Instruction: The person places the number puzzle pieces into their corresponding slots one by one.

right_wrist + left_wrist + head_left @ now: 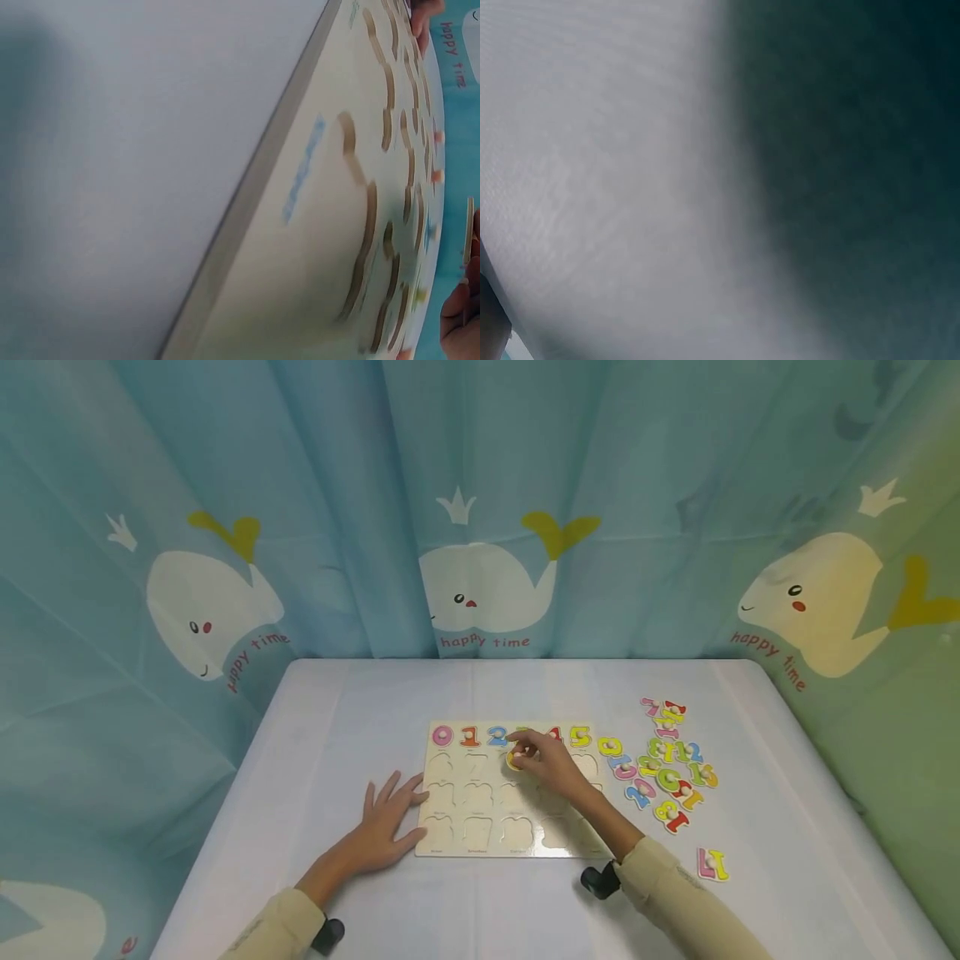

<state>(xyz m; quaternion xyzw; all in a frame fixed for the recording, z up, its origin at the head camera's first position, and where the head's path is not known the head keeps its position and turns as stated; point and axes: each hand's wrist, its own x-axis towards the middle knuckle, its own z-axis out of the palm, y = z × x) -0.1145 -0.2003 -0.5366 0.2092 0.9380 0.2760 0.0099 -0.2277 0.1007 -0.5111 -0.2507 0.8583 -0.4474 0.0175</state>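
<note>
A wooden number puzzle board (457,778) lies on the table, with 0 (442,737), 1 (470,737), 2 (497,737) and 5 (581,737) in its top row. The pieces between 2 and 5 are partly covered by my right hand (551,766). Thumb and fingertips of that hand pinch a yellow-edged puzzle piece (513,762) over the second row; its number is hidden. In the right wrist view the piece (469,229) shows edge-on, raised above the board. My left hand (386,828) rests with spread fingers at the board's left edge.
Loose number pieces (667,779) lie scattered, some overlapping, right of the board. A pink and yellow piece (712,865) sits apart, nearer the front. A whale-print curtain (480,460) hangs behind the white table (360,710). The left wrist view is blurred.
</note>
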